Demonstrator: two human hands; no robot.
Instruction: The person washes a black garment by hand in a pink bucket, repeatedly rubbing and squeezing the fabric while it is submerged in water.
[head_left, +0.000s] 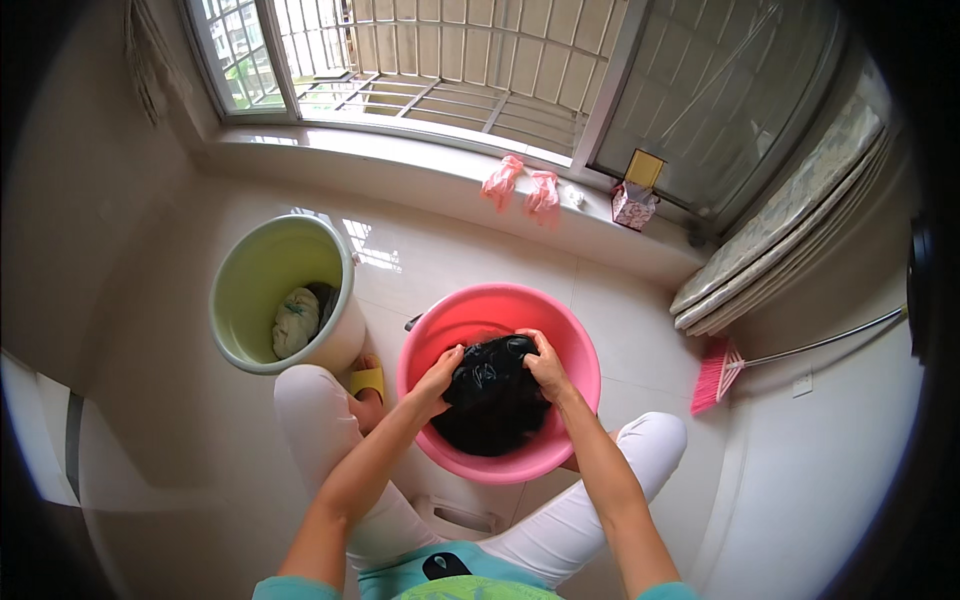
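A pink plastic basin (576, 337) stands on the tiled floor between my knees. In it lies a wet, dark cloth garment (487, 401), its upper part shiny and bunched. My left hand (441, 375) grips the garment's left edge, thumb on top. On the opposite side, my right hand (546, 366) pinches the upper right edge, fingers curled over the fabric. Both hands are inside the basin's rim. The garment's lower part spreads over the basin's bottom, and any water beneath it is hard to make out.
To the left stands a tall green-lined bucket (255, 262) holding a pale cloth bundle (296, 322). Pink gloves (541, 196) and a patterned box (634, 206) rest on the window ledge (405, 161). A pink broom (716, 375) and a folded mattress (780, 217) lean at right.
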